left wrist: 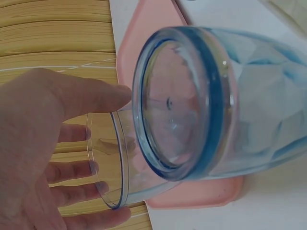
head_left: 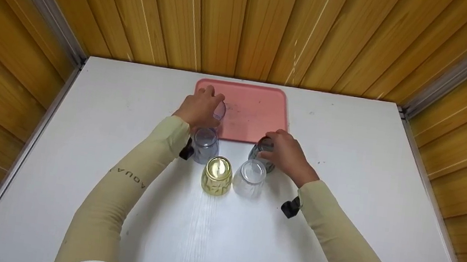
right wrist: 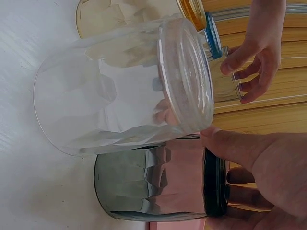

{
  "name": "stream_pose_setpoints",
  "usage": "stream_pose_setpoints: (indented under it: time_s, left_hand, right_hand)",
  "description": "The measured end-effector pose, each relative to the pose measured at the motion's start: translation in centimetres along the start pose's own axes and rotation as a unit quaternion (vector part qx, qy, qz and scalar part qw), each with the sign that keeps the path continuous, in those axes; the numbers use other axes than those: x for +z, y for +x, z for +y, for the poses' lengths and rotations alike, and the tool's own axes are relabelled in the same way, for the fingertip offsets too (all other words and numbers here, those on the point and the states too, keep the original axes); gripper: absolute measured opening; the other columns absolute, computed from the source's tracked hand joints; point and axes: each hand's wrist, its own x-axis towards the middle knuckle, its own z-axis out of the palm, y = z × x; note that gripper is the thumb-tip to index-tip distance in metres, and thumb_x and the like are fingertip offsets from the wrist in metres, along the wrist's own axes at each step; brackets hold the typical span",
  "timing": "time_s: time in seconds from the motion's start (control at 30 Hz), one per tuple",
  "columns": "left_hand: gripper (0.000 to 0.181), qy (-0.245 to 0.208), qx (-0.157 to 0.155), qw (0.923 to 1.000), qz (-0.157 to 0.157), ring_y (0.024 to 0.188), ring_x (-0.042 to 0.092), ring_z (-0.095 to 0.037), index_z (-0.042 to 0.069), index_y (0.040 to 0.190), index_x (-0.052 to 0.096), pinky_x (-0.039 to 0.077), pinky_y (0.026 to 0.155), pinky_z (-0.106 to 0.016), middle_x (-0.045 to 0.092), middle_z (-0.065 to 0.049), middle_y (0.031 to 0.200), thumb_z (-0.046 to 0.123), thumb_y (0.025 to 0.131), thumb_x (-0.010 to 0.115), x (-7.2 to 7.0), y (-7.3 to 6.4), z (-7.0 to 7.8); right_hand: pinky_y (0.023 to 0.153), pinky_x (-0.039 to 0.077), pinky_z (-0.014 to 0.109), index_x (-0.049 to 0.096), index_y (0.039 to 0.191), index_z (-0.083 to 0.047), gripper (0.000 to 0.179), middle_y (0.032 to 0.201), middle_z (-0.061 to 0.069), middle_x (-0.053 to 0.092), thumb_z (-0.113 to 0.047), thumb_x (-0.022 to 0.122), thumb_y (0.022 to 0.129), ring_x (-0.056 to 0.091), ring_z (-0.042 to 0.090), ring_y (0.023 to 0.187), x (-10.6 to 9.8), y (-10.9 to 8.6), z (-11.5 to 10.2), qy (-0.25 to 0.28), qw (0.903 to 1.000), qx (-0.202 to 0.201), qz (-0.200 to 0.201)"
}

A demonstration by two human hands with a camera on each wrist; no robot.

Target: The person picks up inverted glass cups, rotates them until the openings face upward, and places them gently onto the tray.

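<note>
At the tray's left side, my left hand holds a clear tumbler, its thumb and spread fingers around the upper end in the left wrist view. A bluish glass stands base up just in front of that hand. On the other side, my right hand grips the base of an upturned dark grey glass between thumb and fingers. Nearer to me, a yellow glass and a colourless glass stand side by side, also base up.
A pink tray lies at the back of the white table, against the wood-look wall. Similar panels rise at both sides. The bluish, yellow and colourless glasses stand close together between my forearms.
</note>
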Motion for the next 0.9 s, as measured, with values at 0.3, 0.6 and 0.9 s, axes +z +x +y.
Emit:
stream_pose_setpoints:
  time_s: [0.3, 0.6, 0.9]
  left_hand:
    - [0.068, -0.007, 0.002, 1.0, -0.007, 0.109, 0.05, -0.03, 0.014, 0.138, 0.048, 0.053, 0.092, -0.051, 0.045, -0.016, 0.128, 0.028, 0.078, 0.076, 0.23, 0.1, 0.05]
    - [0.069, -0.013, -0.007, 0.9998, -0.014, 0.109, 0.049, -0.029, 0.016, 0.139, 0.047, 0.052, 0.092, -0.05, 0.044, -0.014, 0.128, 0.028, 0.078, 0.077, 0.41, 0.32, 0.01]
    - [0.065, -0.002, -0.013, 0.9997, -0.021, 0.114, 0.049, -0.029, 0.017, 0.141, 0.048, 0.049, 0.098, -0.051, 0.045, -0.014, 0.13, 0.031, 0.082, 0.072, 0.48, 0.55, 0.14]
  right_hand:
    - [0.094, 0.05, 0.044, 0.062, 0.121, -0.005, 0.049, 0.112, 0.011, 0.061, -0.026, 0.079, 0.08, 0.06, 0.027, 0.105, -0.1, -0.02, 0.22, -0.014, 0.9998, -0.016, 0.006]
    - [0.094, 0.05, 0.044, 0.063, 0.12, -0.006, 0.048, 0.112, 0.01, 0.06, -0.026, 0.079, 0.08, 0.06, 0.026, 0.105, 0.04, 0.08, 0.2, -0.01, 0.9998, -0.014, 0.008]
    - [0.094, 0.05, 0.042, 0.063, 0.119, -0.007, 0.048, 0.111, 0.008, 0.06, -0.026, 0.08, 0.079, 0.06, 0.025, 0.104, 0.04, 0.0, 0.05, -0.009, 0.9998, -0.01, 0.011]
